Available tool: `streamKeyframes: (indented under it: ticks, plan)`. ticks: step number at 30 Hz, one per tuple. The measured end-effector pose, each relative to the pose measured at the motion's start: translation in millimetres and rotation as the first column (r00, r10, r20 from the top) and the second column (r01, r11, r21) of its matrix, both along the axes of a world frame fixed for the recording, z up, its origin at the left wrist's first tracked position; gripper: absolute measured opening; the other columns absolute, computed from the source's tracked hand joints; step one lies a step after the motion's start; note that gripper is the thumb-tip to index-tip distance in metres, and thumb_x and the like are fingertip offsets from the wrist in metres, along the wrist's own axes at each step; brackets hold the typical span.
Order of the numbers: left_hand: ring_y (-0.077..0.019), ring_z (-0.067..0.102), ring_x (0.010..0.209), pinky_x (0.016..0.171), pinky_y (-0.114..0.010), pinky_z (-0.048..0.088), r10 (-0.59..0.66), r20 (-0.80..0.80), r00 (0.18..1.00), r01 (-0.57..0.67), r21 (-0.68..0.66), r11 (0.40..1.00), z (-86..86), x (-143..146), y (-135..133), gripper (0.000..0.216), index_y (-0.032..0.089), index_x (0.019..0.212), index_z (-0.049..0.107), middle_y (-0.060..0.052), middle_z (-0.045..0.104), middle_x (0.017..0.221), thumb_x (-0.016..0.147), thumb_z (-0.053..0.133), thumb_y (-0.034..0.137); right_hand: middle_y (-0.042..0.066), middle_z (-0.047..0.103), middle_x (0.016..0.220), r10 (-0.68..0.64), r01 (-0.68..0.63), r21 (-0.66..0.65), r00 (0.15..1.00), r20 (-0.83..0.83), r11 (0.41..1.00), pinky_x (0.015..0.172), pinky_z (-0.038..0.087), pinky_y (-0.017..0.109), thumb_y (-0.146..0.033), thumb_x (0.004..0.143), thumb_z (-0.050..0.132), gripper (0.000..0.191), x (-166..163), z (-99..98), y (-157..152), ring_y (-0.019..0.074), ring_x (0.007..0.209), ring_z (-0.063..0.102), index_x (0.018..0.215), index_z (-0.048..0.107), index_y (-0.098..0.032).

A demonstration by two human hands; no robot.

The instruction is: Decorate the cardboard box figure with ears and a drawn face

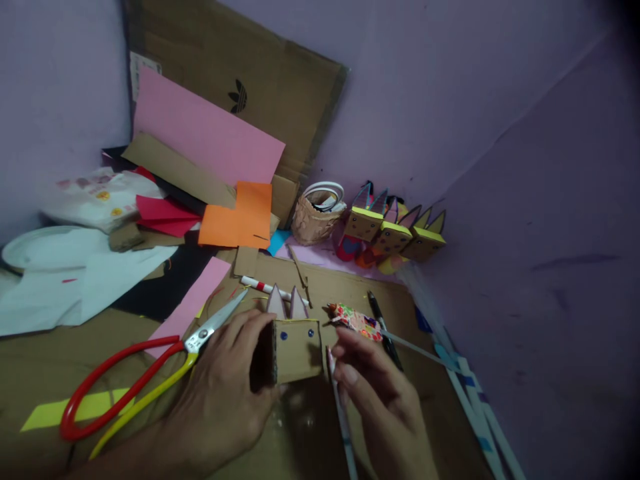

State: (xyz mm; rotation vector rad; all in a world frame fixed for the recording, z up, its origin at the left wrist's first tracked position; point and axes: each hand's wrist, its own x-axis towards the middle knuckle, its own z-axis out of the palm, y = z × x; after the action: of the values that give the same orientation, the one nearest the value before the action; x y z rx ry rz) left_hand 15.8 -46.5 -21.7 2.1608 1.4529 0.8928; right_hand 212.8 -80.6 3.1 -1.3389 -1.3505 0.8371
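Right fingers point(351, 376) seemingly round thin stick point(343, 427), left fingers point(260, 325) clasped on box point(299, 357) edge, gap between

A small brown cardboard box point(299, 360) is held upright, with its flat front turned to the camera. Two pointy, pale purple ears point(276, 304) with dark edges are seen standing at its top. Two little blue dots point(284, 336) are set high on the front. A thin, pale stick point(343, 427) is tilted just beside it.
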Motion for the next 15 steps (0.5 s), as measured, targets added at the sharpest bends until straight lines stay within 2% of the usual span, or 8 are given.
streamKeyframes:
  ticks: [3,5,7,9,12,15]
  plan:
    - [-0.0334,0.050,0.121,0.097,-0.059,0.048,-0.006,-0.021,1.000,0.006,0.009,1.000,1.5,0.8,-3.0,0.064,0.029,0.129,0.032,-0.011,0.050,0.131,0.072,0.060,0.017,0.007,0.068,0.100,0.067,-0.119,0.173,0.957,0.283,0.978,0.069,0.053,0.028,-0.016,0.087,0.057,0.035,-10.7,1.0,-4.3,0.0190,0.086,0.065,0.119,0.065,-0.028]
    - [-0.0334,0.050,0.121,0.097,-0.059,0.048,-0.010,-0.024,1.000,0.010,0.013,1.000,2.0,1.0,-3.9,0.067,0.028,0.129,0.032,-0.012,0.050,0.131,0.070,0.057,0.013,0.009,0.066,0.101,0.024,-0.200,0.277,0.848,0.530,0.940,0.070,0.053,0.031,-0.015,0.085,0.057,0.040,-15.7,1.7,-3.3,0.0205,0.089,0.063,0.124,0.062,-0.023]
    - [-0.0334,0.051,0.120,0.096,-0.059,0.049,0.001,-0.016,1.000,-0.001,0.022,1.000,2.0,1.0,-3.5,0.065,0.028,0.129,0.033,-0.012,0.051,0.130,0.070,0.056,0.012,0.011,0.067,0.100,-0.038,-0.271,0.323,0.710,0.703,0.906,0.069,0.051,0.032,-0.017,0.085,0.056,0.038,-19.5,2.2,-0.3,0.0219,0.086,0.063,0.123,0.061,-0.018]
    - [-0.0332,0.052,0.119,0.094,-0.057,0.050,0.011,0.001,1.000,-0.011,0.017,1.000,2.0,1.1,-2.2,0.061,0.028,0.126,0.034,-0.011,0.052,0.128,0.072,0.058,0.015,0.011,0.068,0.096,-0.081,-0.313,0.338,0.617,0.783,0.888,0.065,0.049,0.033,-0.019,0.087,0.054,0.033,-22.6,1.9,2.7,0.0223,0.080,0.061,0.118,0.063,-0.015]
    - [-0.0327,0.054,0.117,0.093,-0.055,0.050,-0.005,0.029,1.000,0.006,-0.017,1.000,2.1,1.3,-0.2,0.058,0.029,0.123,0.035,-0.010,0.053,0.125,0.072,0.063,0.019,0.010,0.070,0.093,-0.129,-0.286,0.353,0.586,0.800,0.891,0.065,0.045,0.034,-0.017,0.089,0.049,0.027,-24.8,0.3,4.5,0.0223,0.077,0.060,0.111,0.064,-0.017]
    - [-0.0324,0.053,0.117,0.094,-0.056,0.049,-0.001,0.035,0.999,0.003,-0.046,0.999,1.4,1.1,0.1,0.060,0.030,0.123,0.036,-0.009,0.053,0.125,0.071,0.063,0.018,0.007,0.072,0.094,-0.119,-0.305,0.330,0.548,0.828,0.893,0.066,0.043,0.033,-0.015,0.089,0.052,0.023,-21.9,-0.3,4.0,0.0213,0.077,0.060,0.107,0.064,-0.019]
